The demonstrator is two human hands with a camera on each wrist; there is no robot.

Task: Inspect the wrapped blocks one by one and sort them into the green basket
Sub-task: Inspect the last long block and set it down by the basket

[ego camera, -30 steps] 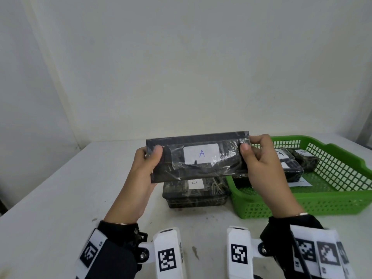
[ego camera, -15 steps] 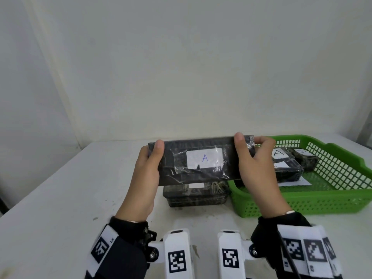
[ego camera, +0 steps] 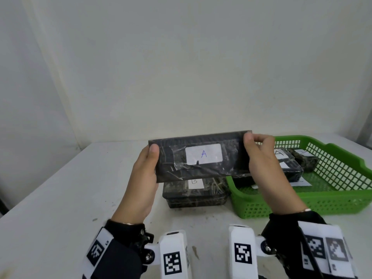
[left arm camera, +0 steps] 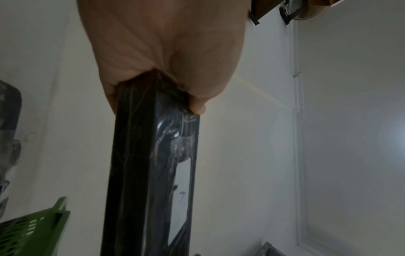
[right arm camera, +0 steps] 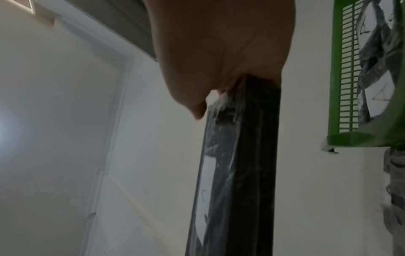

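Nearest us, both wrists are up off the desk (ego camera: 60,188), and the left hand (ego camera: 144,178) has its thumb hooked over the front of the block's left end while the right hand (ego camera: 263,170) clamps the right end, thumb on the face and fingers (ego camera: 261,138) curled round behind. Between them, the wrapped block marked A (ego camera: 201,156) hangs in the air, label facing the person, tipped a little down to the right.

The risk, I'd say, is that film: it looks slick and crinkled, and in the wrist views each hand holds only the very end. Loosen one side during the hand-over and the block could swing down onto the B block (ego camera: 194,190) lying on the desk just below, or clip the near rim of the green basket (ego camera: 332,200) rather than clear it.

Farther back, more wrapped blocks lie inside the basket.

Against half a second ago, the block sits slightly higher, and the B label underneath has come into view.
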